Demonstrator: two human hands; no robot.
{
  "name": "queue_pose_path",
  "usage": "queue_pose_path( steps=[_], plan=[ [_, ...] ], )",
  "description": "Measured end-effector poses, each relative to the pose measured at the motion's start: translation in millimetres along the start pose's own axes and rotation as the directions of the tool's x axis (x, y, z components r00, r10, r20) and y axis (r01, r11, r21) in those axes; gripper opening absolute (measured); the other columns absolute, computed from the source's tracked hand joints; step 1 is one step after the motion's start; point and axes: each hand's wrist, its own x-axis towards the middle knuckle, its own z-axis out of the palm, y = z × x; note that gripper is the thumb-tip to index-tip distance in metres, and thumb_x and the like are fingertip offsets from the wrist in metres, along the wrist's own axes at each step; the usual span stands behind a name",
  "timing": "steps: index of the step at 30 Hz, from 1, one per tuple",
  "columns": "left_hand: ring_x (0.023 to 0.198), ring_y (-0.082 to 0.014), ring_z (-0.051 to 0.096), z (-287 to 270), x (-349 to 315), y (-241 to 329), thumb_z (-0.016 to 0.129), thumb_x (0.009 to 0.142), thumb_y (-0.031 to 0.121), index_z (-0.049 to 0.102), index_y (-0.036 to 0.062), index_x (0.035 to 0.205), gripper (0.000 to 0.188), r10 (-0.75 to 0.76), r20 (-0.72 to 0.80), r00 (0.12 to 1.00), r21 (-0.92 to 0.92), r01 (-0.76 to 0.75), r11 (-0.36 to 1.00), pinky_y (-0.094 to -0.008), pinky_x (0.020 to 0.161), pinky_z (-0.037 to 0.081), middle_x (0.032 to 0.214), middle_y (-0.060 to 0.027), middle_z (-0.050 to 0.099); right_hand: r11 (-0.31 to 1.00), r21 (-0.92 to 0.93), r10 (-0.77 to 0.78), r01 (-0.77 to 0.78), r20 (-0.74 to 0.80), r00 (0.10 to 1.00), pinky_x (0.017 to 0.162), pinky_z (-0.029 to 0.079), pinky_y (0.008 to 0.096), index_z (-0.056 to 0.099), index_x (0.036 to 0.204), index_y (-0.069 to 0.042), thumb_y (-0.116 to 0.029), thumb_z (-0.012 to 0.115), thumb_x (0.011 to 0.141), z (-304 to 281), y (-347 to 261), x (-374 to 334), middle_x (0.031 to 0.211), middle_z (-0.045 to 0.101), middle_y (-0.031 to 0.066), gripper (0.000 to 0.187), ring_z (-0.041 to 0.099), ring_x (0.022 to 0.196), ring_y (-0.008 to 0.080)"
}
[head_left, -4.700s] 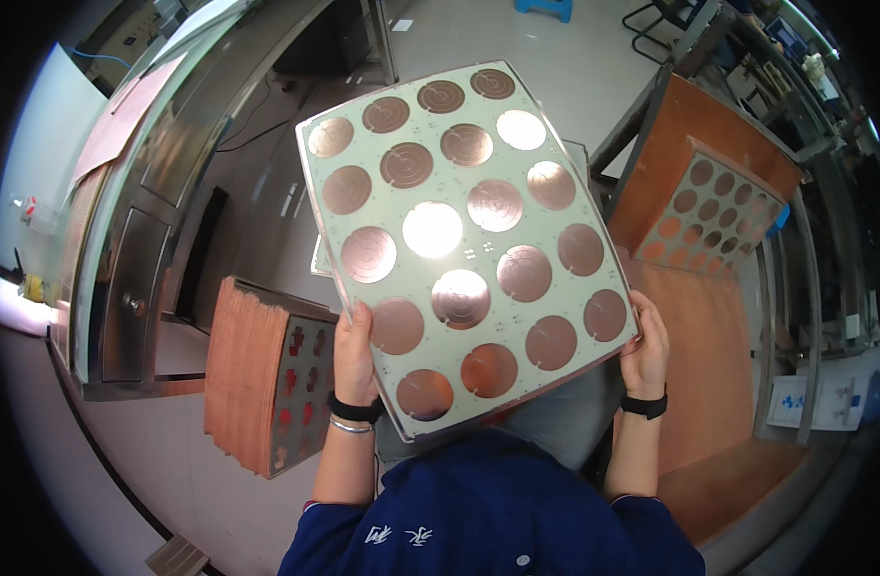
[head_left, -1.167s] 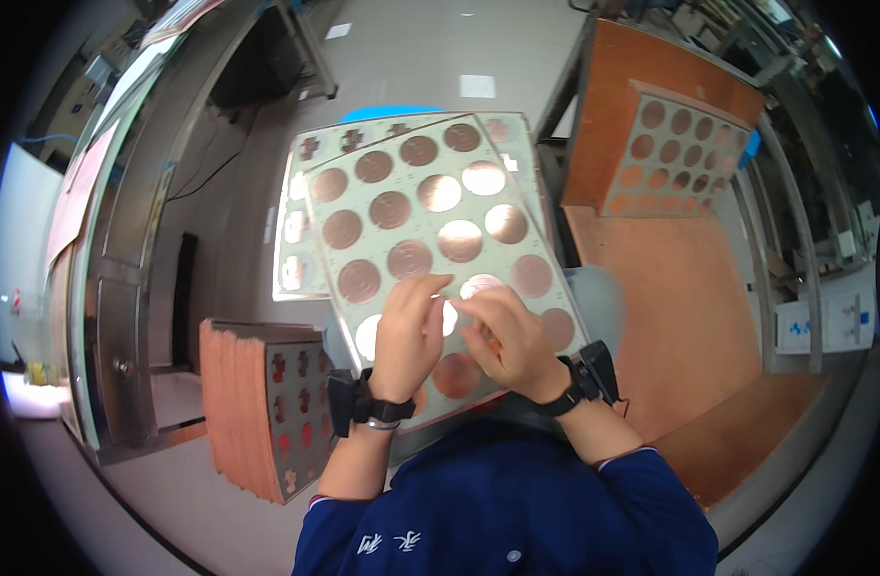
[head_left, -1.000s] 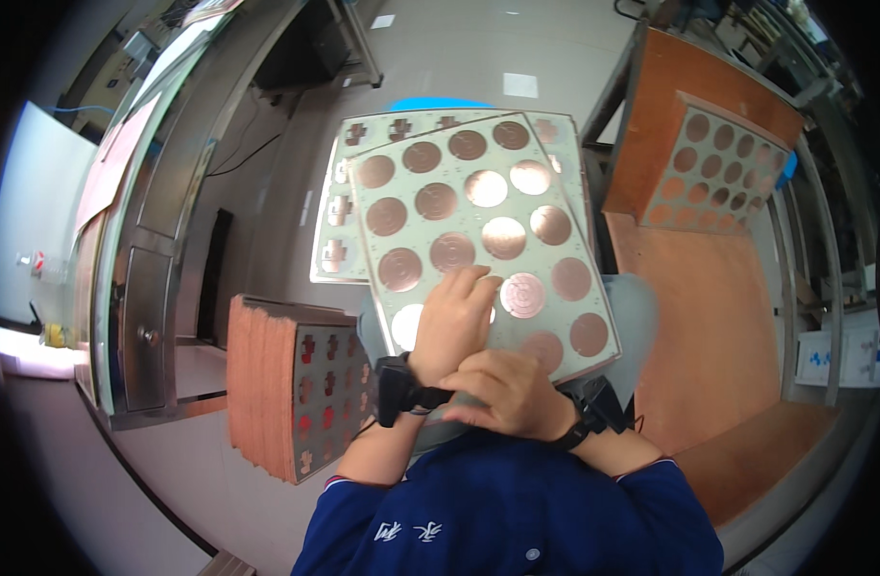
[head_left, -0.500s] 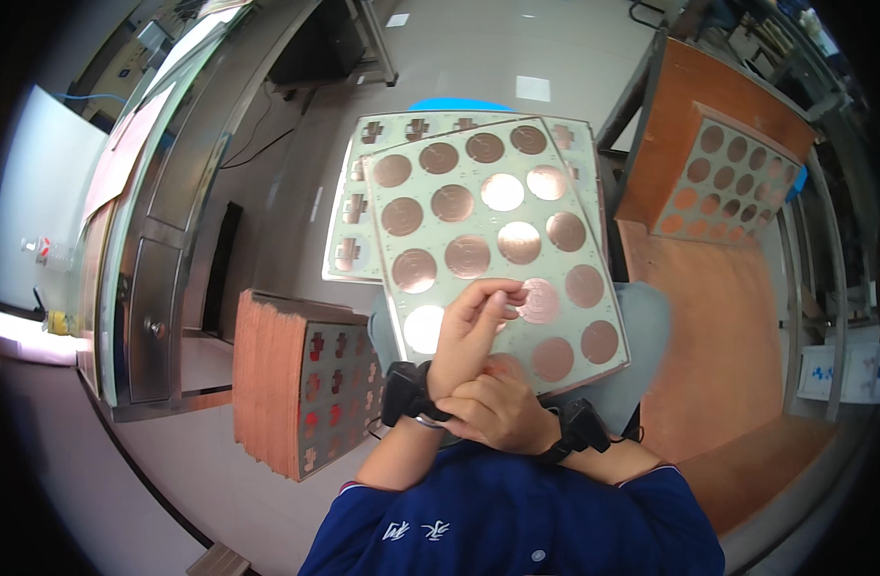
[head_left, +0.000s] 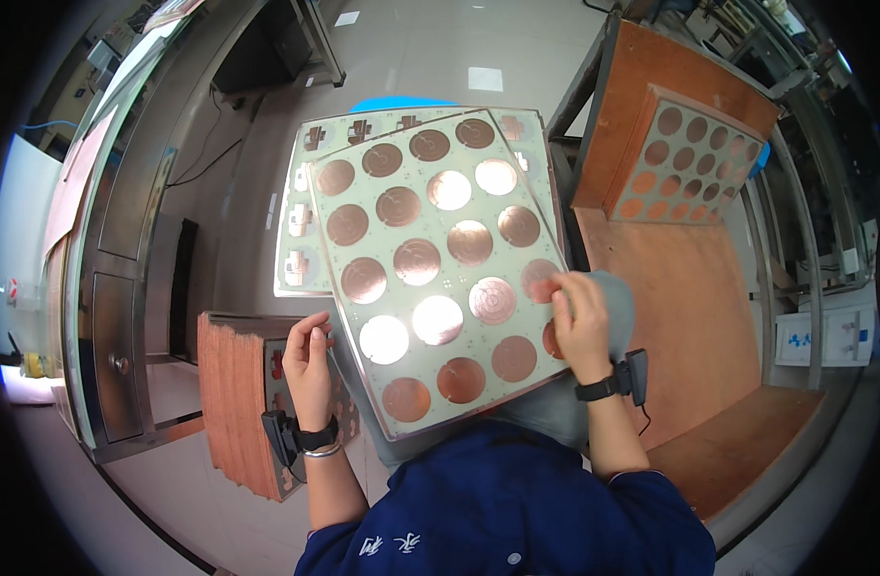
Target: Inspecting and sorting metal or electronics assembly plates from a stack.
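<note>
A large pale green circuit board panel [head_left: 430, 278] with rows of round copper discs lies slanted across my lap. Its far part rests on another panel [head_left: 296, 274] with cross-shaped copper patches. My left hand [head_left: 309, 365] is just outside the upper panel's left edge, fingers raised and loosely bent, with nothing in them. Over the right edge is my right hand [head_left: 580, 322]; its bent fingertips reach above a copper disc, and whether they press on the panel I cannot tell. Each wrist wears a black strap with a small box.
A thick stack of panels [head_left: 233, 403] stands on the floor at the left, beside a metal cabinet [head_left: 123, 355]. At the right, panels with round discs [head_left: 685, 163] lean against the back of a brown wooden stand [head_left: 670, 298]. A white box [head_left: 824, 336] sits beyond it.
My hands, crossed at the left wrist before, have parted to the panel's two sides. The view has shifted, so the panels appear farther left.
</note>
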Motion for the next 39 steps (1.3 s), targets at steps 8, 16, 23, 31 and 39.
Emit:
queue_pose_path(
  steps=[8, 16, 23, 31, 39],
  plan=[
    [0.067, -0.0038, 0.048, -7, -20, -29, 0.051, 0.092, 0.012, 0.053, 0.0037, 0.103, 0.014, -0.156, -0.069, 0.985, 0.099, 0.163, 0.982, -0.0169, 0.054, 0.044, 0.083, 0.0006, 0.052, 0.986, -0.110, 0.124, -0.129, -0.048, 0.991, 0.087, 0.043, 0.0390, 0.055, 0.112, -0.002, -0.006, 0.052, 0.085, -7, 21, -3, 0.110, 0.057, 0.0168, 0.027, 0.054, 0.101, 0.0330],
    [0.052, -0.0044, 0.049, -2, -35, -30, 0.051, 0.093, 0.013, 0.049, 0.0025, 0.086, 0.013, -0.241, 0.045, 0.969, 0.110, 0.235, 0.966, -0.0188, 0.044, 0.042, 0.063, 0.0009, 0.052, 0.979, -0.138, 0.159, -0.147, 0.078, 0.984, 0.082, 0.044, 0.0402, 0.055, 0.114, -0.005, -0.007, 0.054, 0.083, -8, 17, -3, 0.103, 0.061, 0.0139, 0.031, 0.056, 0.092, 0.0320],
    [0.055, -0.0034, 0.050, -7, -33, -27, 0.050, 0.094, 0.020, 0.050, 0.0043, 0.089, 0.017, -0.307, 0.088, 0.948, -0.136, 0.317, 0.939, -0.0162, 0.047, 0.041, 0.068, 0.0026, 0.053, 0.834, 0.378, 0.355, -0.402, 0.191, 0.915, 0.065, 0.046, 0.0240, 0.053, 0.119, -0.003, -0.010, 0.055, 0.089, -26, 37, 13, 0.087, 0.064, 0.0054, 0.031, 0.058, 0.074, 0.0098],
    [0.090, -0.0101, 0.057, 1, -36, -19, 0.050, 0.094, 0.019, 0.048, 0.0014, 0.116, 0.028, -0.358, 0.260, 0.897, -0.484, 0.441, 0.756, -0.0240, 0.078, 0.047, 0.103, -0.0053, 0.059, 0.477, 0.640, 0.416, -0.602, 0.439, 0.796, 0.064, 0.042, 0.0188, 0.051, 0.123, -0.002, -0.013, 0.052, 0.092, -34, 30, 18, 0.086, 0.060, 0.0004, 0.032, 0.051, 0.069, 0.0039],
    [0.095, -0.0089, 0.053, 0, -43, -10, 0.061, 0.088, 0.018, 0.049, 0.0017, 0.118, 0.036, -0.266, 0.230, 0.936, -0.379, 0.338, 0.862, -0.0254, 0.087, 0.042, 0.105, -0.0016, 0.058, 0.443, 0.649, 0.458, -0.619, 0.429, 0.778, 0.062, 0.039, 0.0170, 0.052, 0.121, -0.001, -0.013, 0.048, 0.094, -32, 34, 10, 0.079, 0.056, -0.0035, 0.030, 0.048, 0.068, 0.0023]
  ],
)
